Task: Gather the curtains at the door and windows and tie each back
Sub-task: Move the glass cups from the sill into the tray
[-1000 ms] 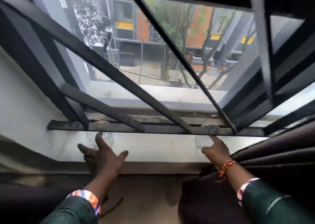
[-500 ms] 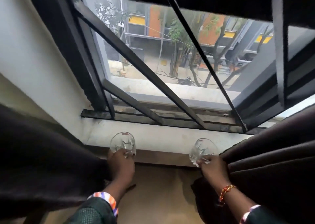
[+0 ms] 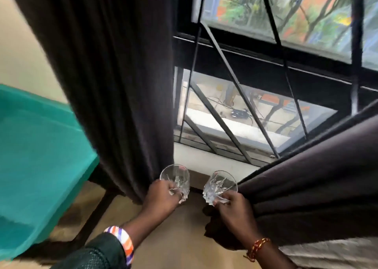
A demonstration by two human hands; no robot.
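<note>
**Both hands on glasses at the window**

Left hand (image 3: 161, 195) grips a cut-crystal glass (image 3: 175, 179), fingers curled round its base. Right hand (image 3: 235, 209) grips a second glass (image 3: 219, 184) the same way. Both glasses are held just below the white sill (image 3: 208, 162), near each other but apart.

Left curtain (image 3: 114, 74), dark, hangs straight down beside the left hand. Right curtain (image 3: 311, 178), also dark, slants across behind the right hand. No tie visible on either.

Between them: window (image 3: 286, 23) with black grille bars (image 3: 235, 84), street outside. Teal chair (image 3: 38, 162) at left, tan floor (image 3: 180, 244) below.
</note>
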